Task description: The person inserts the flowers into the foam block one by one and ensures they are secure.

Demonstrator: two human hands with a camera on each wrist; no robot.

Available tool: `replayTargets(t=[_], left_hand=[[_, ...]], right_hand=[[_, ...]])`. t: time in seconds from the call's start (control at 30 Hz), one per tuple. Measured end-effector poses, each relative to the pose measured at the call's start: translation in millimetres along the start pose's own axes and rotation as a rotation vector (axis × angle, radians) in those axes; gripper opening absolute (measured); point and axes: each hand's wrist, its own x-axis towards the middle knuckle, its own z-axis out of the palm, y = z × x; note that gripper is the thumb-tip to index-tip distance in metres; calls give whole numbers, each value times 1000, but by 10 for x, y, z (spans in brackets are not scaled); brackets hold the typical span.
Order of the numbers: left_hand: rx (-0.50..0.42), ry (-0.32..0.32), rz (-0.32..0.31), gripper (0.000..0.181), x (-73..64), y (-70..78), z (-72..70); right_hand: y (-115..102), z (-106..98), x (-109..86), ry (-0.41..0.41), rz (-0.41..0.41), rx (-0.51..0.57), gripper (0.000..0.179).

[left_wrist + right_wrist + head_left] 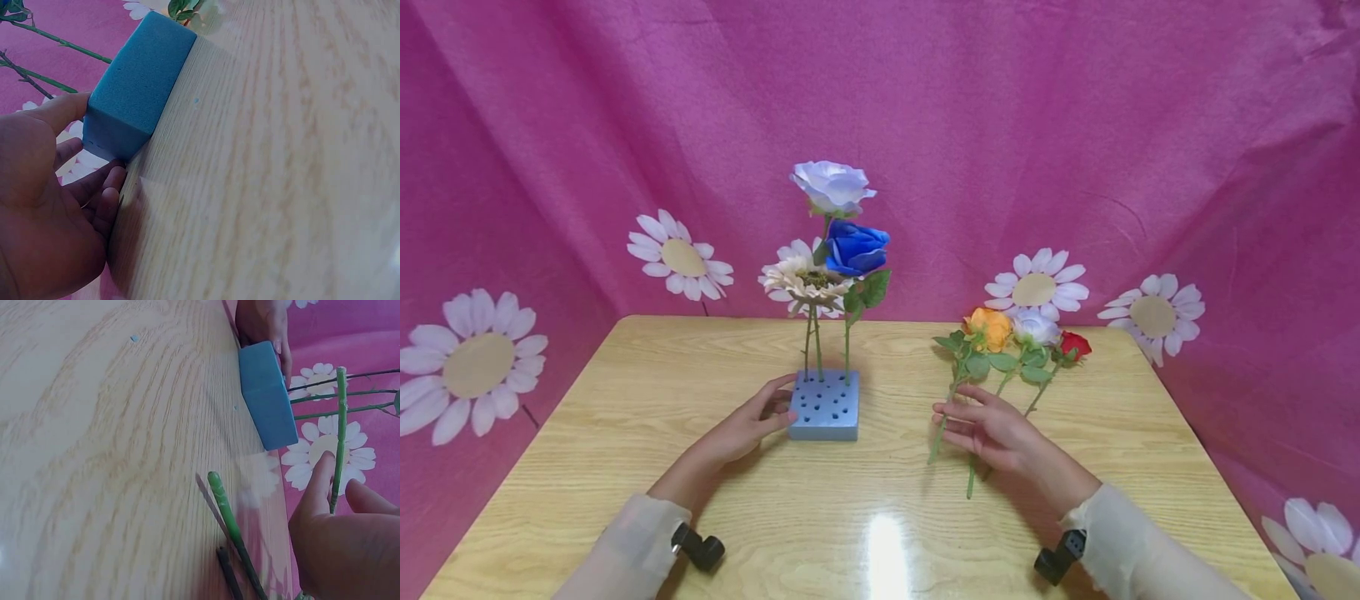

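Orange rose (988, 330): stem apparently pinched by right hand (997, 432); left hand (747, 429), fingers spread, touches side of blue block (824, 432).

Matt foam-like block (824, 432) – glossy wood-grain table (790, 508) – cloth backdrop (962, 125)

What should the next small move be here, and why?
Probably lift the orange artificial rose toward the square, blue, foam-like block. The right hand holds its slender green stem, whose cut end is free in the air. The left hand touches the block, where several round holes look unfilled beside three upright pale-lavender, blue and cream artificial flowers.
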Motion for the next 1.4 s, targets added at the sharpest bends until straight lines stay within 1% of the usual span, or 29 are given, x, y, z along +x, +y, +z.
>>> replayTargets(t=[0.13,0.43,0.57,0.67,0.8,0.97,1.07,1.23,1.4], left_hand=[[3,-1,1,67,0,5,-2],[17,-3,8,67,-5,-4,-2],[16,-3,-3,67,-7,-4,-1],[14,-3,-10,67,-8,8,0],[12,-5,3,67,-7,15,0],[15,-7,18,67,-2,7,-2],[17,-9,12,67,-4,12,-4],[17,-7,4,67,-6,27,-4],[16,-6,3,67,-4,25,-3]], right_hand=[[32,24,1,-6,4,-15,69],[102,96,-4,12,-13,6,67],[119,129,-10,17,-21,2,66],[128,149,-10,28,-24,-10,65],[141,165,-4,39,-29,-37,63],[151,196,-7,27,-32,-30,62],[162,212,-7,15,-38,-27,62],[194,245,0,6,-68,-58,60],[215,285,-6,10,-99,-128,59]])
